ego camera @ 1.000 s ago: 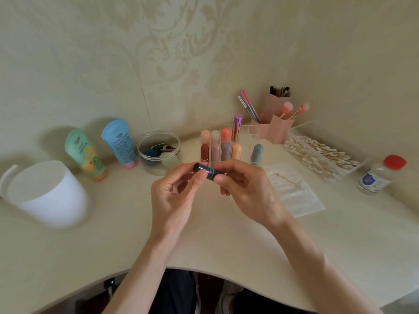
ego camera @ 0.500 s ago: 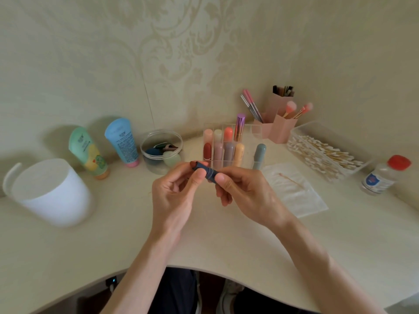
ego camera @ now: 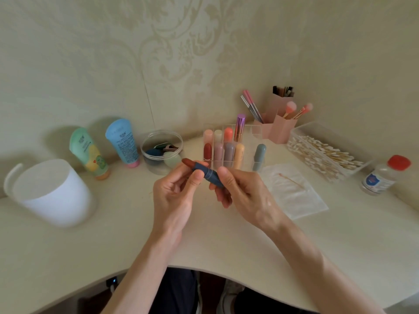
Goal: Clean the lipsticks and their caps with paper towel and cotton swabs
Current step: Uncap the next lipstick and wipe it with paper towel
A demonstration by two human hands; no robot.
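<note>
While the left hand [ego camera: 174, 196] pinches the barrel and the right hand [ego camera: 242, 193] grips the base of the dark blue plastic lipstick tube [ego camera: 207, 174] above the cream tabletop [ego camera: 113, 234], its long axis slants leftward and away, brown-red tip [ego camera: 187, 162] bared, white paper towel [ego camera: 297, 196] nearer the right hand.

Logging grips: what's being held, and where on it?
A blue lipstick: left hand pinches the tube near the bullet, right hand grips its base.
</note>
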